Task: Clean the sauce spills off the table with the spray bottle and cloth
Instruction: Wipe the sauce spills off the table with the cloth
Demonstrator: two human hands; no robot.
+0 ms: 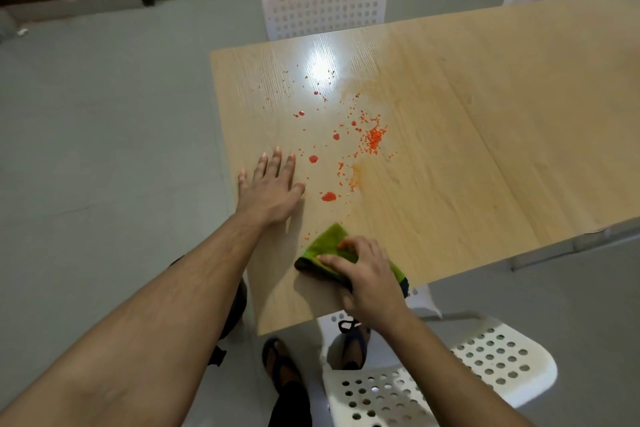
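Pale wood-grain laminate makes up the table [450,135], the biggest thing in view, with white perforated chairs [325,7] at its far side and another at the near edge. Across the near-left part of the top lie the sauce spills [346,146]: a dense orange-red cluster toward the middle, round red drops closer to the person, fine specks running up into the glare, and a faint wet smear alongside. The left hand [270,187] rests flat on the tabletop just left of the nearest drops, fingers straight and spread, holding nothing. The right hand [367,274] presses down on the green cloth [325,243] near the table's front edge, fingers curled over it and pinching the fabric; the cloth lies just short of the closest red blob. No spray bottle is visible. The step in hand looks like the wiping stage, barely begun, since most of the sauce is untouched. The next move probably calls for pushing the cloth forward through the drops toward the cluster, gathering rather than smearing, while the flat hand stays clear.
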